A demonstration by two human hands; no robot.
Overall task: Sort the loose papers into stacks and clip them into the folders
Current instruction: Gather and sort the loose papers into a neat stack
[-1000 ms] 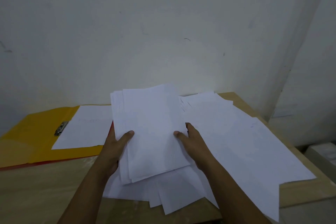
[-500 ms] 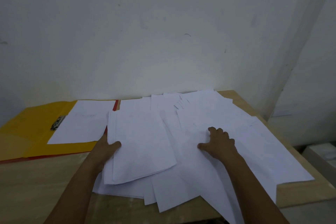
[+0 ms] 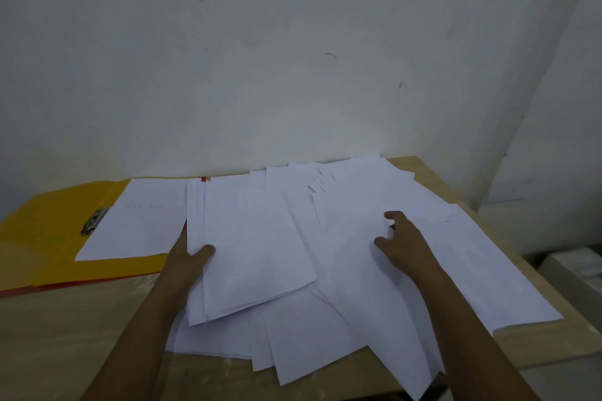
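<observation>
Gripping a stack of papers (image 3: 254, 254) at centre frame with the left hand (image 3: 187, 262), thumb curled over its left edge.
Lying spread across the wooden table (image 3: 65, 329), loose papers (image 3: 423, 270) from centre to the right of the frame; resting on them, the right hand (image 3: 402, 242), fingers (image 3: 392, 215) bent and pressing a sheet, though cannot tell whether pinching it. Lying open at left of the frame, a yellow folder (image 3: 39, 238) with a metal clip (image 3: 94, 221) and one sheet (image 3: 140, 221) in it, a red edge showing beneath.
</observation>
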